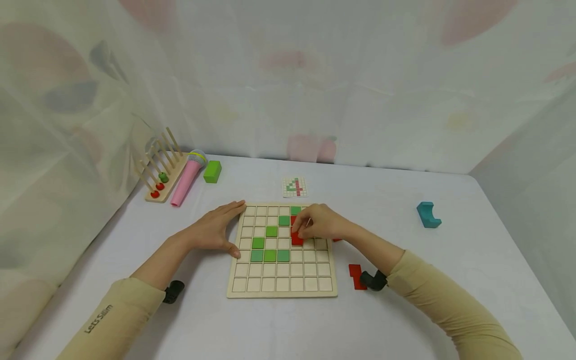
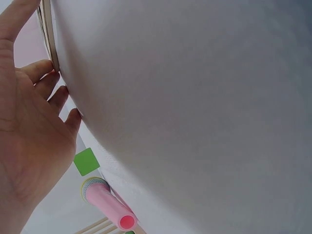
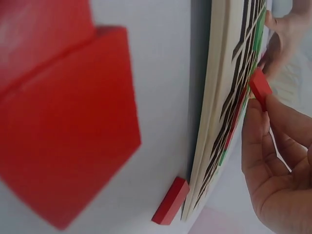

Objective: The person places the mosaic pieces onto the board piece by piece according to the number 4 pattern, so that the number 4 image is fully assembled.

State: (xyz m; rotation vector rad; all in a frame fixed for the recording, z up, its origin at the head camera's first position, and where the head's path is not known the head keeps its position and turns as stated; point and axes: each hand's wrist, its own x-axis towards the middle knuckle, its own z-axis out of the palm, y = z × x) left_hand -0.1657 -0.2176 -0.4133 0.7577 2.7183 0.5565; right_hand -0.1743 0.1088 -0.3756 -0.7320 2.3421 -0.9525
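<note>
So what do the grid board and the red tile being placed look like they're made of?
Grid board: probably pale unfinished wood, matte, with layered edges showing in the right wrist view. Red tile pinched by the right hand: likely painted wood, flat opaque red; could be plastic.

My left hand (image 1: 211,231) lies flat, fingers straight and together, forearm angled inward. My right hand (image 1: 320,223) curls, fingertips (image 3: 258,109) pinching, wrist bent inward.
</note>
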